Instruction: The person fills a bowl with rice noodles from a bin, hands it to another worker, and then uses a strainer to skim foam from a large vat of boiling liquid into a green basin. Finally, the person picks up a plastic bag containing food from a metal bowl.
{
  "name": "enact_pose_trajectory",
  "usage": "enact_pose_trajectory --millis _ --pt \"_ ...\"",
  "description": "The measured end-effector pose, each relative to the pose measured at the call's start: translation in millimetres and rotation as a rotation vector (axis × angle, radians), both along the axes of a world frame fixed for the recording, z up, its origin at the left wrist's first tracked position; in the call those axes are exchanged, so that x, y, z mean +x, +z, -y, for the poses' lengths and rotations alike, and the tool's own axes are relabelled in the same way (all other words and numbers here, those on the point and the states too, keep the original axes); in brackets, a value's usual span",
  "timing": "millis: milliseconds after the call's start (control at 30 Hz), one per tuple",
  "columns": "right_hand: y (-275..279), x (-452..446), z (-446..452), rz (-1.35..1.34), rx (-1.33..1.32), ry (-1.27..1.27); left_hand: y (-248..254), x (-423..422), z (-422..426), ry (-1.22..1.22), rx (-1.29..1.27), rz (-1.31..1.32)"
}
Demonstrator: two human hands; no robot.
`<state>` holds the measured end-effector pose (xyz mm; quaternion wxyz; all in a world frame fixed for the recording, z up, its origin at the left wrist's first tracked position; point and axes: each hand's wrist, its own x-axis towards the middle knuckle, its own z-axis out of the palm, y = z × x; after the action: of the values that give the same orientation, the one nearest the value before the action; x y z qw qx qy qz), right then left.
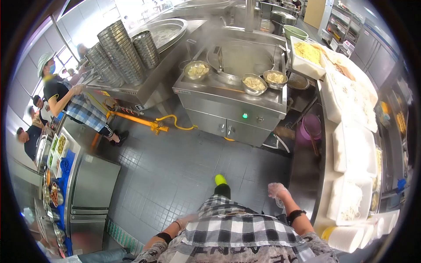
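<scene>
My right hand (277, 191) hangs over the floor in a thin clear plastic glove. Its fingers are loosely bent with the thumb apart, and nothing shows in it. Beside the checked apron (237, 230) is my left hand (187, 221), smeared by motion, so its fingers cannot be made out. Ahead, a steel cooker (232, 98) holds a steaming round pot (241, 59). On its top stand a metal bowl of pale dumpling-like food (196, 70) at the left, a second bowl (254, 84) at the front and a third bowl (275, 79) at the right. Both hands are away from them.
White tubs (351, 147) and stacked paper cups (344, 239) line the right counter (322, 175). A purple bucket (311, 127) sits below it. Steel steamer stacks (120, 52) stand left. A yellow gas pipe (140, 121) runs near the floor. A co-worker (61, 94) stands at left.
</scene>
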<state>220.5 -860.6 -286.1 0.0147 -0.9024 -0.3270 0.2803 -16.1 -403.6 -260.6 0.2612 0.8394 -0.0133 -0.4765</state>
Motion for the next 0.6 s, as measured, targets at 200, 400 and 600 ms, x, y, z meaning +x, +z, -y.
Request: enact_pose_trajectory --millis 200,400,600 --pt "63.5 121.9 -46.1 0.027 -0.137 0.188 -17.9 96.0 0.7 0.102 0.004 0.049" --pt "76.2 221.4 -54.8 -0.076 -0.094 0.083 21.4 216.0 -2.2 0.427 -0.096 0.24" --pt "232.3 265.9 -173.0 -0.402 0.46 -0.161 197.1 361.2 33.0 0.952 -1.132 0.083"
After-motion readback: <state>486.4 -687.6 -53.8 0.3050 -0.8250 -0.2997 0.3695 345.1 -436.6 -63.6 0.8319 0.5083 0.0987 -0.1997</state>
